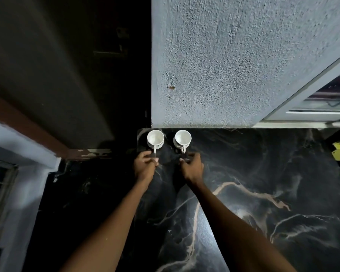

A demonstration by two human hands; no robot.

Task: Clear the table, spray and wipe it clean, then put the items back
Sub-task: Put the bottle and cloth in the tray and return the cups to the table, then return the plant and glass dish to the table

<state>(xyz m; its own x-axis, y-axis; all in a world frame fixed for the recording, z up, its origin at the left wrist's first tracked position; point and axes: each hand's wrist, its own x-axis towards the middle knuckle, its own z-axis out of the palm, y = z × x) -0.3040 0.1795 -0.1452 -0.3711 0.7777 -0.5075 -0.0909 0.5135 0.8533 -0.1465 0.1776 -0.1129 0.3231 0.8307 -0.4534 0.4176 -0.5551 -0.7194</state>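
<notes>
Both bare forearms reach across the black veined marble surface (263, 173), left hand (144, 163) and right hand (192, 166) each with its grip apparently pinching a white ceramic cup's handle, left cup (155, 138) and right cup (183, 138), parked against the wall, likely for carrying.

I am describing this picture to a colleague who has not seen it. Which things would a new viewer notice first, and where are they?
First, two white cups stand side by side at the far edge of the dark marble table, against the rough pale wall: the left cup and the right cup. Next, the left hand and right hand reach just below their handles; whether the fingers touch them cannot be told.
</notes>
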